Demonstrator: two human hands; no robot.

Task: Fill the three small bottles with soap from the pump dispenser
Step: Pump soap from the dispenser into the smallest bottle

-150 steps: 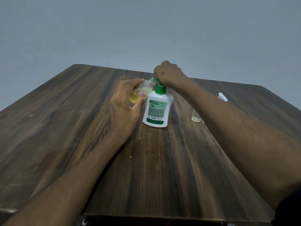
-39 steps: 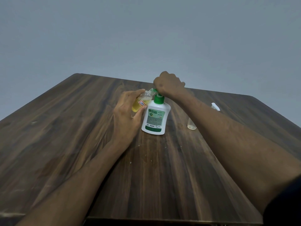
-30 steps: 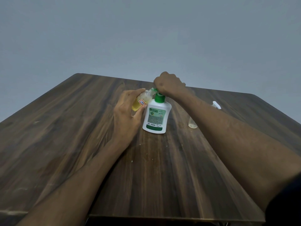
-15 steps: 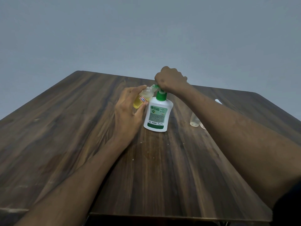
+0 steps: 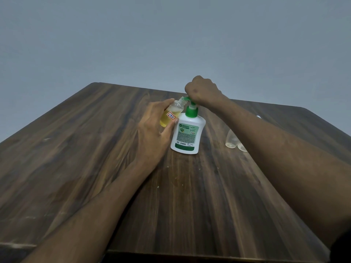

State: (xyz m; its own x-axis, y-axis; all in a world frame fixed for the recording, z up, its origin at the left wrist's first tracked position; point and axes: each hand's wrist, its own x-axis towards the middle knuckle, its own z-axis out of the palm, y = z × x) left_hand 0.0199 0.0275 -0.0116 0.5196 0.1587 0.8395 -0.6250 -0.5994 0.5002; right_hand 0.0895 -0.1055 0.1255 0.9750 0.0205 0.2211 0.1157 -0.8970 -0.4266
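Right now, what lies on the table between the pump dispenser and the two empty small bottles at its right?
Nothing: the head view shows bare wood between the pump dispenser and the two empty bottles.

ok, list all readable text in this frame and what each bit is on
"ORIGINAL": front label of the pump dispenser.
Handwritten red marks, roughly "17D", uncertain: white sticker on the small bottle held by the left hand.
Dispenser logo, fine print, barcode digits: too small to read.
Two clear bottles behind the right arm: no text visible.
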